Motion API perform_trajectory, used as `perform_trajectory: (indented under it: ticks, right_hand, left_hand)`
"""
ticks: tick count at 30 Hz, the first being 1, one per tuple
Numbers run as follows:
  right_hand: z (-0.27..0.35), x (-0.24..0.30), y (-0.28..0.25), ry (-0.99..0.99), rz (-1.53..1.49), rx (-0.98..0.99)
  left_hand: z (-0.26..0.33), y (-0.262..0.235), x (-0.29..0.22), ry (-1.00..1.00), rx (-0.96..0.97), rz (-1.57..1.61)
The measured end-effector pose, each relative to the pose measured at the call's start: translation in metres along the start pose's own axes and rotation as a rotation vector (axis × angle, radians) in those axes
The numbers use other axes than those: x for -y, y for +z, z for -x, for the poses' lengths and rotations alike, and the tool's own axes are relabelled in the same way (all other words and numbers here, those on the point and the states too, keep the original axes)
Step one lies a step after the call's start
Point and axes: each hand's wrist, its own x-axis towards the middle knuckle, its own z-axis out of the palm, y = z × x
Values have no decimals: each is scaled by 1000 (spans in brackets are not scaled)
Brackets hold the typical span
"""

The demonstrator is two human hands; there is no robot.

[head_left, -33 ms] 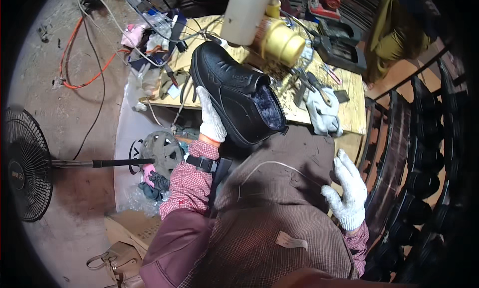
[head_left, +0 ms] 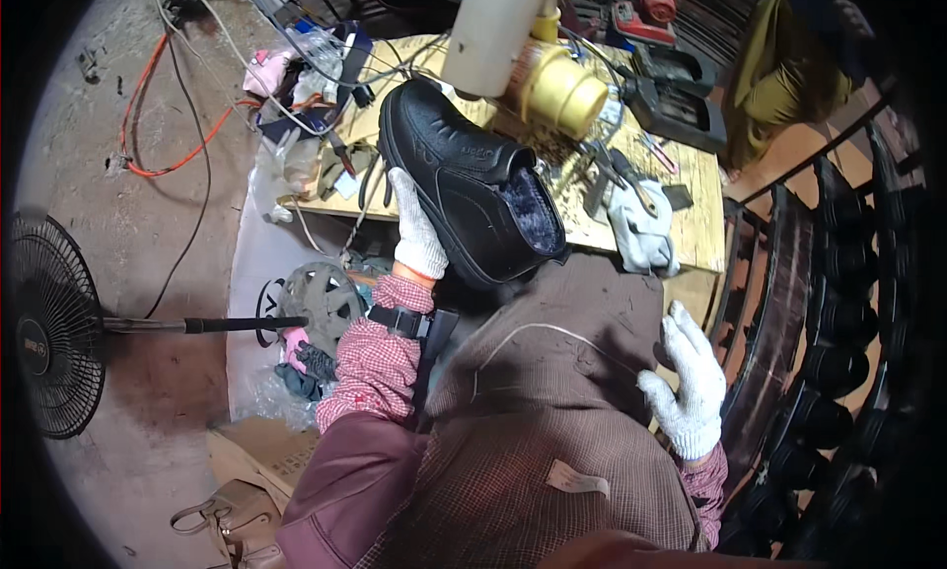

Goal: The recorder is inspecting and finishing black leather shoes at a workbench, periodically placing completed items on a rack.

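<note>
A black slip-on shoe (head_left: 459,179) with a dark fleecy lining is tilted over my lap, its toe pointing away and to the left. My left hand (head_left: 417,229), in a white knit glove, grips it along the sole; the fingers are partly hidden under the shoe. My right hand (head_left: 688,380), gloved the same way, hovers beside the brown apron (head_left: 562,372) over my lap. It holds nothing, and its fingers are stretched out with the thumb apart.
Beyond the shoe is a wooden workbench (head_left: 695,214) with a grey-white cloth (head_left: 639,229), pliers (head_left: 372,177) and a yellow cylindrical machine part (head_left: 567,91). A rack (head_left: 838,362) of dark shoes lines the right. A black fan (head_left: 54,327) stands left, near a cardboard box (head_left: 261,446).
</note>
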Motion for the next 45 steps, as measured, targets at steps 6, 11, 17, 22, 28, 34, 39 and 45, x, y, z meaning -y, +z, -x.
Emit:
perform_trajectory:
  ticks: [6,11,17,22,28,34,39,45]
  right_hand:
    - [15,-15,15,150,-36,-20]
    - [9,-26,24,221,-36,-11]
    - [-15,-32,35,188,-62,58]
    - [-21,-37,41,176,-73,86]
    - [-22,-45,46,174,-78,75]
    - [-33,-50,44,135,-69,71]
    - [-65,-42,47,-65,10,86]
    - [-140,-13,66,-406,83,-9]
  left_hand:
    - [-23,14,-29,63,-41,-102]
    - [-30,29,-41,60,-66,-171]
    - [-28,44,-57,128,-158,-213]
    - [-30,56,-81,285,-237,-218]
    - [-33,48,-95,174,-163,-61]
    - [-60,70,-71,456,-234,-194]
    - [-62,88,-78,386,-257,-93]
    - [-41,71,-67,284,-292,-66]
